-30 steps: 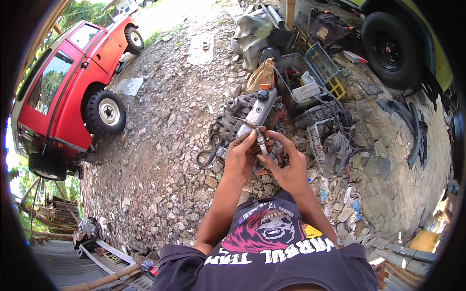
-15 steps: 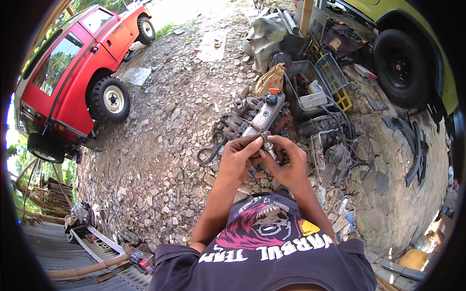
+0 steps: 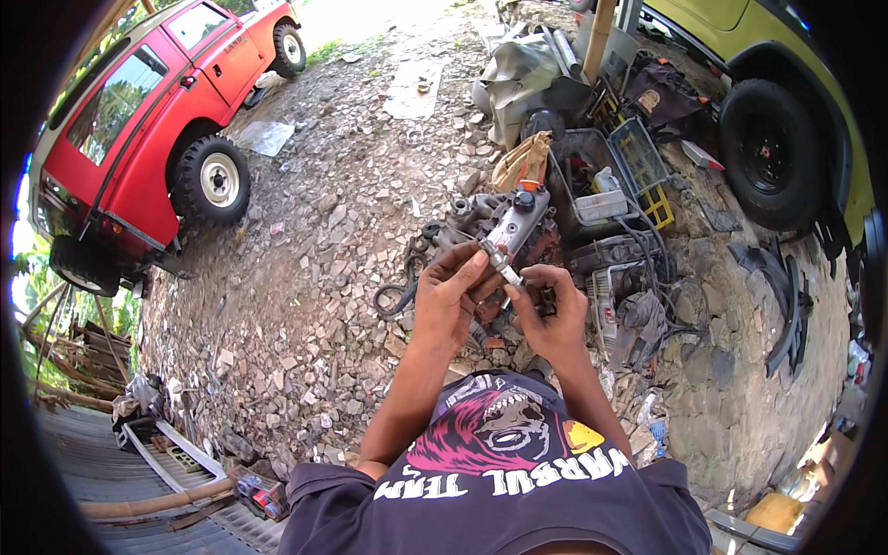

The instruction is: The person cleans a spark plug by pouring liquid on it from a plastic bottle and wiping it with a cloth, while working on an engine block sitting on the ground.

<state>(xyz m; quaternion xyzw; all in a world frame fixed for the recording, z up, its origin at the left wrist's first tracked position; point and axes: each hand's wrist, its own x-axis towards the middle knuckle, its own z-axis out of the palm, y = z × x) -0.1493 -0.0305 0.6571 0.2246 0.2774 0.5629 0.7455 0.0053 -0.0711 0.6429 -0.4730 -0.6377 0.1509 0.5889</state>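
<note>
Between my two hands, in front of my chest, is a spark plug (image 3: 502, 266) with a white middle and metal ends, lying aslant. My left hand (image 3: 448, 294) pinches its upper end between thumb and fingers. The lower end sits in the fingertips of my right hand (image 3: 555, 313), close to the left. Just beyond and below my hands stands an engine (image 3: 511, 225) with a silver valve cover and a black cap. My hands hide its near part.
Rubble covers the ground (image 3: 305, 342). At right of the engine are an open crate (image 3: 585, 153), hoses and a rag (image 3: 638, 314). A black belt-like loop (image 3: 393, 301) lies left. A red car (image 3: 139, 120) stands far left, a yellow-green vehicle (image 3: 805, 55) far right.
The spark plug has turned, and its white middle now shows between my hands. My right hand has shifted slightly down along it. The whole view has shifted a little.
</note>
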